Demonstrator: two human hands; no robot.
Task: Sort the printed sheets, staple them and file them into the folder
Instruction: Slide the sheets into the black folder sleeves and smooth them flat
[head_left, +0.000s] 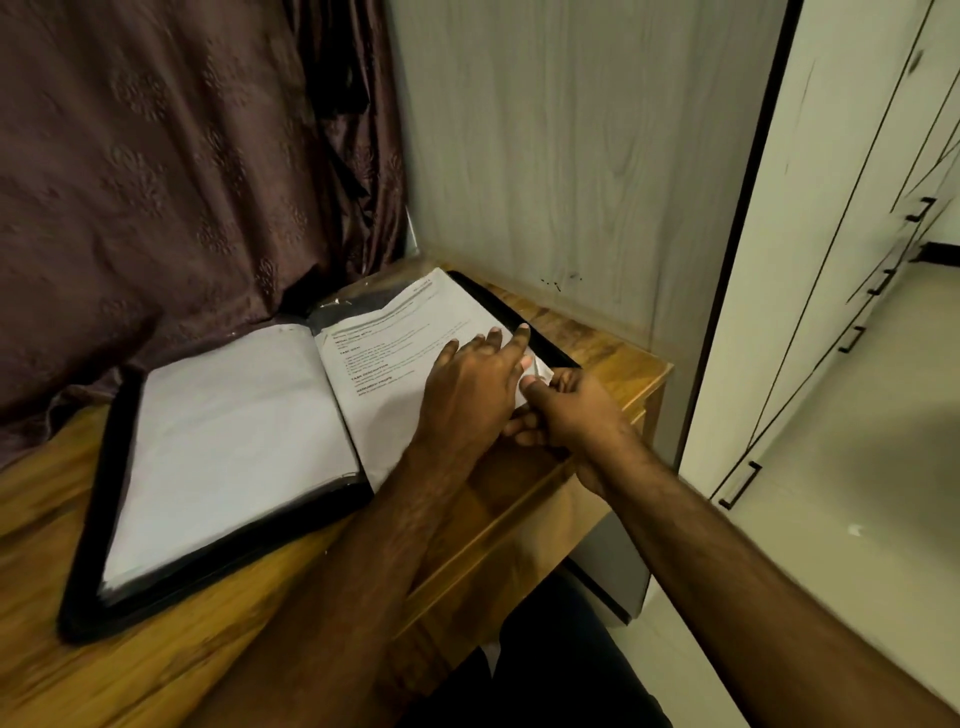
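A black folder (88, 597) lies open on the wooden table (78, 670). Its left half holds a stack of blank white sheets (228, 441) under a clear sleeve. On its right half lies a printed sheet (410, 332) with lines of text. My left hand (467, 389) rests flat on that printed sheet, fingers spread toward the folder's right edge. My right hand (571, 410) pinches the sheet's right edge between thumb and curled fingers, lifting a small corner of paper. No stapler is in view.
A dark brown curtain (156, 182) hangs behind the table on the left. A grey wood-grain panel (571, 156) stands behind the folder. White cabinets with black handles (841, 338) line the right. The table's right edge (639, 395) lies just beyond my hands.
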